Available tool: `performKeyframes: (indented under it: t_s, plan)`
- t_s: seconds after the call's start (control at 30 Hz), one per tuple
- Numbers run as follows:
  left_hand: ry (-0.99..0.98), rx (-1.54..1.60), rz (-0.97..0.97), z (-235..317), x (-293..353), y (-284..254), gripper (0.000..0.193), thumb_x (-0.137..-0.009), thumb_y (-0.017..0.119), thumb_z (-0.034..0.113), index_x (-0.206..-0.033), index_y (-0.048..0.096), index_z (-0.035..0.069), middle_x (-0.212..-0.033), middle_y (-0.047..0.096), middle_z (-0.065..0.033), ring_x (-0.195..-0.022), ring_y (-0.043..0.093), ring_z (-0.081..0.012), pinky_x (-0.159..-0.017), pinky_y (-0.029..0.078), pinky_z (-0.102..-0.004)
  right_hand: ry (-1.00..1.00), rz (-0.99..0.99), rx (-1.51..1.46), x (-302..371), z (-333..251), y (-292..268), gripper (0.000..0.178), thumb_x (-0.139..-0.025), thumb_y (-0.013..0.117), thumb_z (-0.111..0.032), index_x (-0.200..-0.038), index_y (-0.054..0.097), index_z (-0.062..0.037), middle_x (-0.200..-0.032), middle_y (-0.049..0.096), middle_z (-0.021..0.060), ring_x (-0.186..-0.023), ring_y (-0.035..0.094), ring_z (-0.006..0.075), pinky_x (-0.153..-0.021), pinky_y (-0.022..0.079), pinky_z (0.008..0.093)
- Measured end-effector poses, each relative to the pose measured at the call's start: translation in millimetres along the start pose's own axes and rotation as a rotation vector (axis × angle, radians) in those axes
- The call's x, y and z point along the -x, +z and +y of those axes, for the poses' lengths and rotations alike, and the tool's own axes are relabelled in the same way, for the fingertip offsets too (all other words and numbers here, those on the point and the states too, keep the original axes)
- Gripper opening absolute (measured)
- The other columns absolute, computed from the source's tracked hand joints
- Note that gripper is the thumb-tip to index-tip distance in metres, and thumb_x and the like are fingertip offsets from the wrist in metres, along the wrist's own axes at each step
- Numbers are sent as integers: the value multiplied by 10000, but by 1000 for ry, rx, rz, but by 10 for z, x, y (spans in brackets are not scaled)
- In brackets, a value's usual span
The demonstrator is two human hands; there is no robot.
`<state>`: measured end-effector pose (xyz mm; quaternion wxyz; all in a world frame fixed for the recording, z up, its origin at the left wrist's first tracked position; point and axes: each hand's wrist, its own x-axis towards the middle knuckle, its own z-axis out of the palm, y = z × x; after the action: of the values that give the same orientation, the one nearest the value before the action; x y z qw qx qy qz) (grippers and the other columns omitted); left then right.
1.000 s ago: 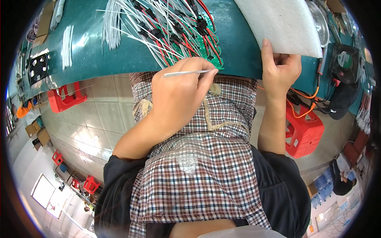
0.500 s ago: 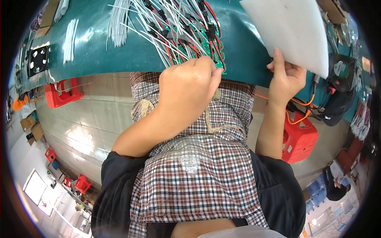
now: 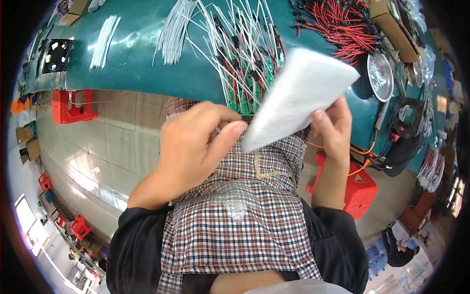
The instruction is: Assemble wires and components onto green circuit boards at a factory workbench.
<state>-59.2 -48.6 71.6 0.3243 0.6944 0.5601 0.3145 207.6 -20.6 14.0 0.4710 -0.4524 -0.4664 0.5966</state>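
My right hand (image 3: 334, 128) grips a white, soft-looking foam sheet (image 3: 303, 93) by its right edge, thumb on top. The sheet is tilted and somewhat blurred, its lower corner hanging over my lap. Next to it, a green circuit board (image 3: 240, 109) lies at the table's near edge, partly covered by the sheet. Many white wires (image 3: 227, 73) and red and black leads with black connectors stand up from the board. My left hand (image 3: 193, 142) is by the board's near left corner, thumb and fingers apart. Some of its fingertips are hidden, so contact with the board is unclear.
Bundles of white wires (image 3: 176, 34) lie on the green table (image 3: 132, 73). Red and black leads (image 3: 338, 29) are heaped at back right, near a metal dish (image 3: 380, 76), a soldering iron (image 3: 381, 115) and a black fan (image 3: 407, 117). A red stool (image 3: 360, 193) stands under the right side.
The foam sheet has swung left and down, from beside the board to partly over it. My left hand has moved left and opened from a pinch. The board now sits nearer my lap.
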Motion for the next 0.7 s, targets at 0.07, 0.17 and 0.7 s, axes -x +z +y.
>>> performKeyframes:
  t_s: [0.07, 0.17, 0.7]
  plan:
    - [-34, 49, 0, 59, 31, -63, 184, -852, 764, 203, -872, 678, 42, -762, 646, -83, -577, 614, -184, -506, 457, -317, 13, -18, 33, -11, -70, 166, 472, -892, 701, -34, -1296, 477, 61, -1130, 636, 121, -697, 565, 32, -510, 417, 184]
    - [-16, 52, 47, -30, 102, 18, 208, -840, 784, 183, -900, 658, 30, -786, 641, -75, -558, 598, -139, -498, 441, -280, 14, 17, 231, -42, -84, 261, 384, -879, 736, -63, -1178, 529, 61, -1086, 646, 116, -609, 523, 17, -485, 381, 190]
    - [286, -268, 338, -413, -271, 546, 374, -768, 665, -70, -1120, 658, 59, -1262, 583, -166, -1105, 589, -357, -910, 509, -409, 90, 272, 878, -412, -31, 494, 721, -746, 857, -392, -1199, 559, 82, -888, 655, 130, -719, 620, 230, -674, 531, 355]
